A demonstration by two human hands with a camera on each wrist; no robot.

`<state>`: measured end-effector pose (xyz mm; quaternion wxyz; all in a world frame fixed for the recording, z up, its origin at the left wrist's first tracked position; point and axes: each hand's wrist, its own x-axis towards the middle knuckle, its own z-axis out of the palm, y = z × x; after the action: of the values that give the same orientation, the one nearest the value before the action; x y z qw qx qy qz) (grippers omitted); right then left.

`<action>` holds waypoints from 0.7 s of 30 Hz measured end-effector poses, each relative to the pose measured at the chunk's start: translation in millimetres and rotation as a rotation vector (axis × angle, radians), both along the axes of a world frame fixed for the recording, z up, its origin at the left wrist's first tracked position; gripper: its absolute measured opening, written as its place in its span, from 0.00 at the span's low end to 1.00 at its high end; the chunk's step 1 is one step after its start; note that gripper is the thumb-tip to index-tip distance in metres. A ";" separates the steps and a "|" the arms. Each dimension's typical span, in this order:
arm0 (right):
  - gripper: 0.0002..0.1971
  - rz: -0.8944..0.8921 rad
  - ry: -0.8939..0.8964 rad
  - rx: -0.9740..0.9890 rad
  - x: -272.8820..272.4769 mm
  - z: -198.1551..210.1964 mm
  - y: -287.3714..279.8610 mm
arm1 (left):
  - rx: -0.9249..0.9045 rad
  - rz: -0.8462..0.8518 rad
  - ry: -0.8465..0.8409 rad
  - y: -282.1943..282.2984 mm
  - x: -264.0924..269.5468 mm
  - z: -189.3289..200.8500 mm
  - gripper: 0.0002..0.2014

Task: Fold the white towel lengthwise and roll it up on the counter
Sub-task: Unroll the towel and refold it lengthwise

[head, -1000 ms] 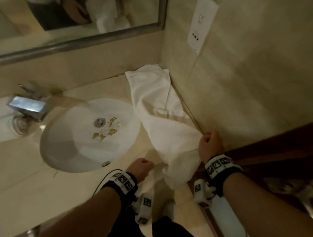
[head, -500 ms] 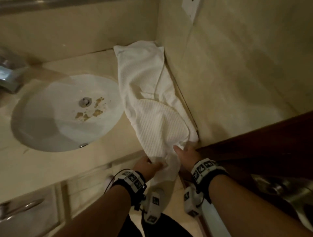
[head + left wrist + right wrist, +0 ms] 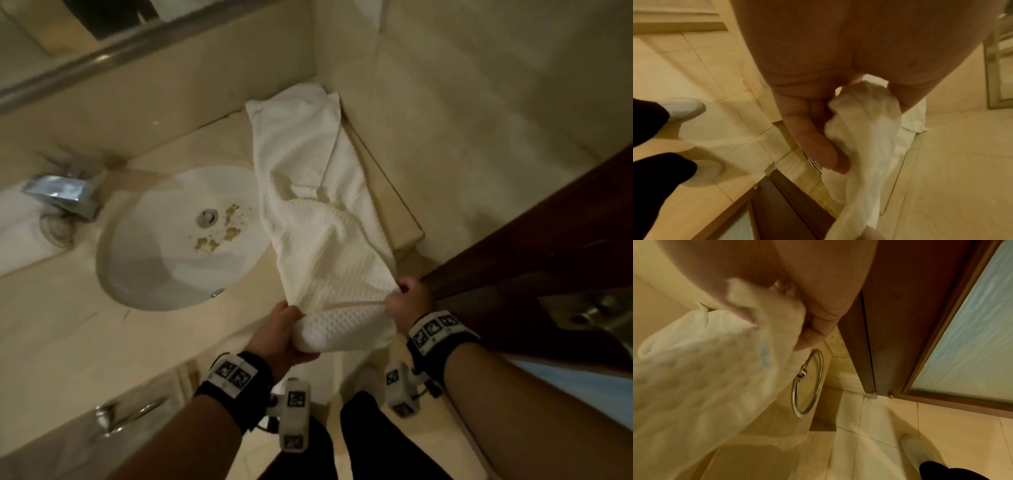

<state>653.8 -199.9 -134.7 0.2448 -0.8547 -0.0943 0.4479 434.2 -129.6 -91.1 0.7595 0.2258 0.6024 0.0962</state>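
**White towel, near end held in both hands**

Item: white towel (image 3: 318,219), waffle weave. Runs from upper centre of head view, where its far end sits bunched in the corner of the counter (image 3: 191,147) against the wall, down to lower centre. Far part lies on the counter beside the sink (image 3: 161,246); near end is lifted off the front edge.

L hand (image 3: 279,337): lower centre of frame, fingers curled round the near left corner of the towel (wrist view shows cloth bunched in the fist).

R hand (image 3: 407,301): just right of it, fingers clenched on the near right corner. Cloth edge stretches taut btwn the two hands; a fold hangs below.

Also in view: faucet (image 3: 63,197) at left; brown flecks in the sink by the drain; metal ring (image 3: 807,384) centre of R wrist view; wooden door (image 3: 534,240) at right.
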 end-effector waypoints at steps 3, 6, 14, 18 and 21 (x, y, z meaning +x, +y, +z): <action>0.19 -0.073 -0.003 0.019 -4.7 4.8 -5.4 | -0.049 -0.037 0.007 -1.1 -9.3 7.4 0.11; 0.16 -0.062 0.083 0.059 -14.0 -3.4 -6.5 | -0.175 0.061 -0.062 0.8 -11.0 19.8 0.09; 0.10 -0.468 0.643 0.289 -50.3 -19.2 -7.9 | -0.196 0.144 -0.136 15.9 -27.1 33.0 0.21; 0.15 -0.570 0.735 0.439 -53.8 -10.4 0.2 | -0.188 0.135 -0.100 25.7 -39.2 32.3 0.27; 0.11 -0.551 0.751 0.428 -49.4 -0.1 8.7 | -0.182 0.133 -0.074 34.2 -45.8 30.4 0.23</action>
<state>604.4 -191.2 -134.8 0.5402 -0.5589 0.1394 0.6136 388.3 -95.4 -60.7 0.7904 0.1118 0.5939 0.0998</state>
